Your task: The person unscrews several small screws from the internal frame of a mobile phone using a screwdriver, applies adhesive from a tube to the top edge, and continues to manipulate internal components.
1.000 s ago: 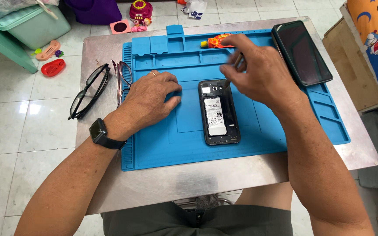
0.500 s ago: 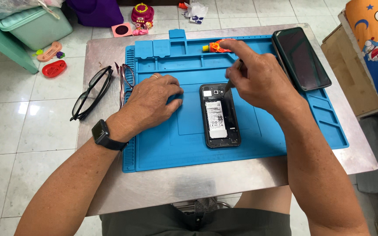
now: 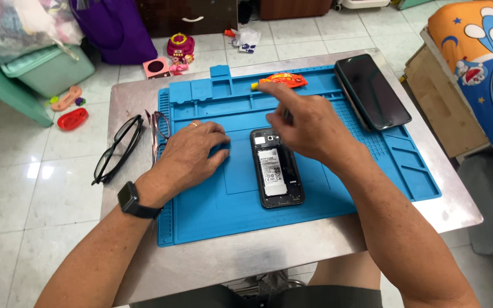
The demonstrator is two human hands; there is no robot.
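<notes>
I see a dull brushed metal table (image 3: 417, 219) carrying a matt blue rubbery mat (image 3: 212, 211), smooth with moulded ridges along its far edge. On it lies an opened phone (image 3: 277, 171), its frame glossy black plastic, its battery label papery white. Near the table's far right corner, a second phone (image 3: 372, 91) shows mirror-smooth glass. The glasses (image 3: 115, 149) at the left edge look shiny black plastic.

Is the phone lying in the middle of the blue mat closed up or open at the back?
Open: the phone lies face down, back cover off, with its white-labelled battery exposed.
</notes>
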